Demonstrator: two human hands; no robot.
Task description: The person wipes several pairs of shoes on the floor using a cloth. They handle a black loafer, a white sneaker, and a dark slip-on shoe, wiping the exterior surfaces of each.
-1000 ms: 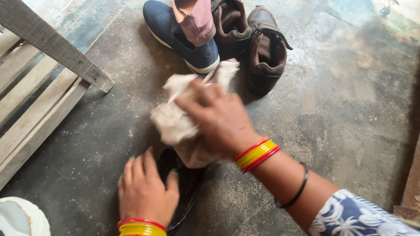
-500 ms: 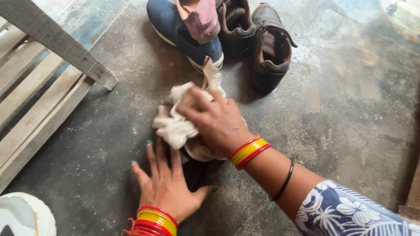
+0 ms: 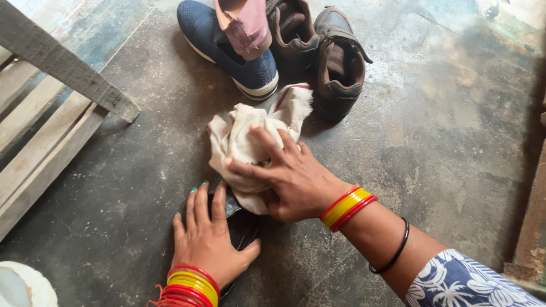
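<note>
Nearest you, your left hand [image 3: 207,241] lies flat with its fingers spread on the back of a black shoe [image 3: 242,227] that sits on the concrete floor [image 3: 443,148]; the palm presses down on it rather than gripping, and the thumb reaches out to the right along its side. Red and yellow bangles [image 3: 192,284] ring that wrist. At the bottom left corner, the rounded edge of a white object [image 3: 23,287] shows; too little of it is in view to name it.

Just beyond, your right hand [image 3: 287,176] comes in from the right and presses a crumpled off-white cloth [image 3: 250,139] onto the front of the same shoe. The fingers are splayed over the cloth, with a fold bunched beneath the palm. Most of the shoe is hidden under the cloth and your two hands, so only a dark, shiny patch shows between them. A matching set of bangles and a thin black band [image 3: 392,250] sit on that forearm, and a blue sleeve with white flowers [image 3: 472,284] follows.

Farther off, the cloth's far corner lies near a navy sneaker [image 3: 227,45] with a pink shoe [image 3: 244,23] resting on top of it. Beside these stands a pair of brown shoes [image 3: 321,51], side by side. To the left, a slatted wooden frame [image 3: 51,102] rests on the floor.
</note>
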